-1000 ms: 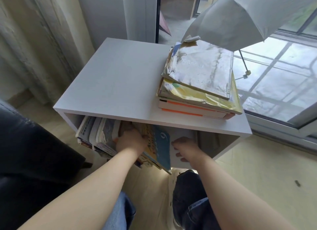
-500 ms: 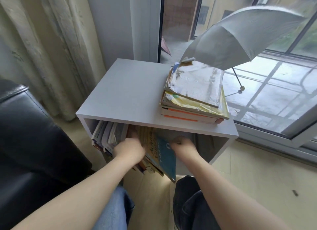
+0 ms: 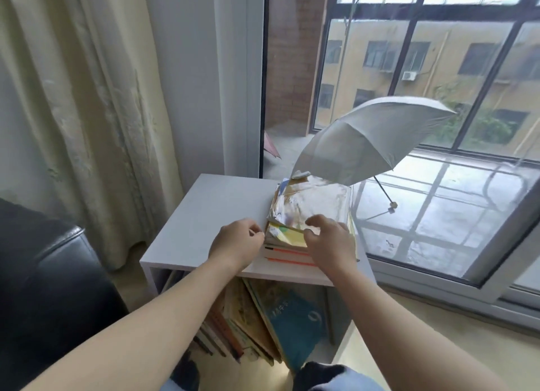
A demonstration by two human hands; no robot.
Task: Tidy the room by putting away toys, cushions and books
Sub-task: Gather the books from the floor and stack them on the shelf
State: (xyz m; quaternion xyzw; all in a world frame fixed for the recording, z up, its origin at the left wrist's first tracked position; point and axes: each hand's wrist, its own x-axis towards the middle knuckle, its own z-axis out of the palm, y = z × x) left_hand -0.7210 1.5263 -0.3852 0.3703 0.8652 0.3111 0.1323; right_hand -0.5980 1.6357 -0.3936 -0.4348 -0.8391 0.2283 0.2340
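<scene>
On the cabinet's (image 3: 204, 215) front right corner, the right hand (image 3: 327, 240) pinched the book stack (image 3: 317, 206) (to lift it, I judge) while the left hand's (image 3: 235, 243) curled fingers met its edge, grip unclear.

Surroundings, window corner: furniture, drapery, balcony contents.
Cream curtain (image 3: 87, 113) hangs at left, folds reaching the floor; black leather armchair (image 3: 43, 288) just in front of it, arm glossy. White wall pillar (image 3: 198, 84) stands between the curtain and the glazed sliding window (image 3: 438, 279), whose pale frame runs along the tiled floor (image 3: 438, 332). Beyond the glass: grey umbrella (image 3: 371, 139), open, tilted on its side on the wet balcony, its handle (image 3: 393, 205) pointing toward the room. Pink object (image 3: 270, 149) partly hidden behind the frame; kind unclear. Brick wall (image 3: 287, 69) at balcony left. Yellow building (image 3: 438, 54) opposite, air-conditioner unit (image 3: 409, 75) mounted on it, greenery (image 3: 491, 127) below.
</scene>
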